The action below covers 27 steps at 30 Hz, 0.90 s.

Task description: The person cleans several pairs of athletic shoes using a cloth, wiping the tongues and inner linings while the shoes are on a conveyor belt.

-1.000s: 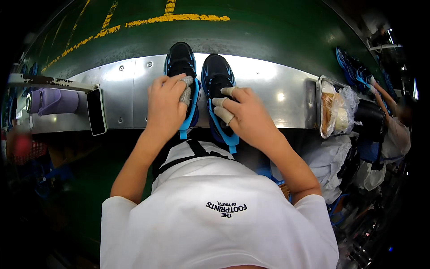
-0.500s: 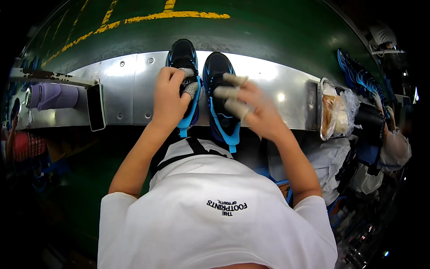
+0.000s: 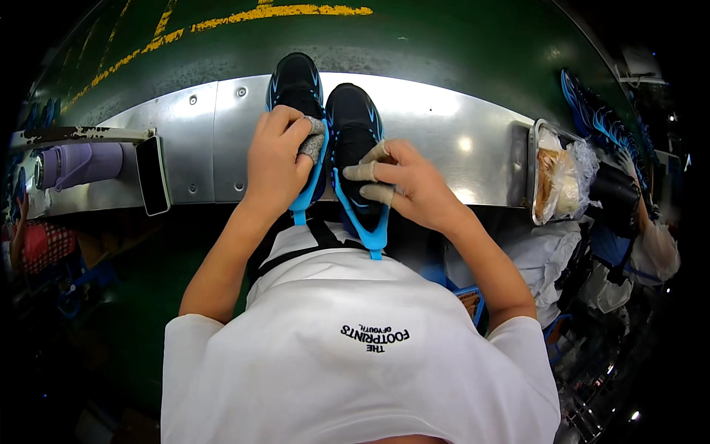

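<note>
Two black sneakers with bright blue trim stand side by side on a shiny metal workbench (image 3: 444, 140), heels toward me. My left hand (image 3: 277, 159) grips the left sneaker (image 3: 296, 81) around its heel, with a grey cloth wrap on one finger. My right hand (image 3: 403, 185), with taped fingers, lies on the heel opening of the right sneaker (image 3: 355, 126), fingers partly spread. Both blue heel tabs hang over the bench's near edge.
A dark phone (image 3: 153, 175) and a purple bottle (image 3: 78, 164) lie at the left of the bench. A metal tray with bagged items (image 3: 558, 174) sits at the right. More blue-trimmed shoes (image 3: 592, 111) and another person's sleeve (image 3: 654, 248) are at far right. Green floor with yellow lines lies beyond.
My right hand lifted with fingers spread, then settled back on the right sneaker's heel. My left hand slid slightly forward on the left sneaker. The shoes stayed in place.
</note>
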Each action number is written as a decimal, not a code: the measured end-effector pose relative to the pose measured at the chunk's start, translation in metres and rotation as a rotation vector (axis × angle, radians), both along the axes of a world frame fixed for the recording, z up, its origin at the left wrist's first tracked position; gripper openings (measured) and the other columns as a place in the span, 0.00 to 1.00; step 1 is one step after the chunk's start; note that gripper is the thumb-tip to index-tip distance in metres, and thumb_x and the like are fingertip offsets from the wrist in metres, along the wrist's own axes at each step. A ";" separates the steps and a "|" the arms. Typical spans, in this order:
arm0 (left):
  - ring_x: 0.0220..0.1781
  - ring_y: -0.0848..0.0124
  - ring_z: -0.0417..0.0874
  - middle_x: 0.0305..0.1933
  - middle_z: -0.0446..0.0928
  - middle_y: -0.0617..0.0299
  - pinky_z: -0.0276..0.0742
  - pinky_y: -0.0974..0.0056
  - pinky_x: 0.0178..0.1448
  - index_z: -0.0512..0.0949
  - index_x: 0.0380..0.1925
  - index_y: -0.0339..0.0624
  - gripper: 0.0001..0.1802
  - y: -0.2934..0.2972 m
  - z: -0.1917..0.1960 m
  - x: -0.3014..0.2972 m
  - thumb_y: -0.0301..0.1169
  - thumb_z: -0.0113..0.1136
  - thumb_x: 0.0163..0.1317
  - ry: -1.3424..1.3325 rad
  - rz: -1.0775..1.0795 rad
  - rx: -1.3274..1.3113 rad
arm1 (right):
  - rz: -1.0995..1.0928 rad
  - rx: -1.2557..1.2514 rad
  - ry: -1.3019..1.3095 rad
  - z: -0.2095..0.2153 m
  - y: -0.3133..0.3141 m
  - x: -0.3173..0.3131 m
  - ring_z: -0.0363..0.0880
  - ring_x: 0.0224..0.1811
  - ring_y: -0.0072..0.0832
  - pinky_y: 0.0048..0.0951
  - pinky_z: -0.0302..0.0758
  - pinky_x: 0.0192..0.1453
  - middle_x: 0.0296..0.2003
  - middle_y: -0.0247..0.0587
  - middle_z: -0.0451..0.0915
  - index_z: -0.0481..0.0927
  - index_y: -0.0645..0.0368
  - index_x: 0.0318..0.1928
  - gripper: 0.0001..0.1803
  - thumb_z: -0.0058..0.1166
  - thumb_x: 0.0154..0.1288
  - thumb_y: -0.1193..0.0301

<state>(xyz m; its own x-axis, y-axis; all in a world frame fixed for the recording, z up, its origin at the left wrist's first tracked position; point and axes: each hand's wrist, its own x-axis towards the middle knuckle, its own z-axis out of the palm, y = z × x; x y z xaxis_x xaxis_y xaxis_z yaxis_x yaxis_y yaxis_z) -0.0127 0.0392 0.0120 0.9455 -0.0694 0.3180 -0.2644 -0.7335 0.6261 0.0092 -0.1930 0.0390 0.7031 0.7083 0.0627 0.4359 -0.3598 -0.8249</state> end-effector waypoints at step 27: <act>0.35 0.68 0.74 0.37 0.72 0.60 0.71 0.66 0.39 0.81 0.44 0.39 0.17 0.006 -0.012 0.008 0.21 0.65 0.52 -0.015 0.041 -0.148 | -0.087 0.057 0.019 -0.010 0.013 -0.003 0.72 0.39 0.41 0.38 0.72 0.46 0.32 0.41 0.72 0.84 0.54 0.45 0.16 0.68 0.54 0.70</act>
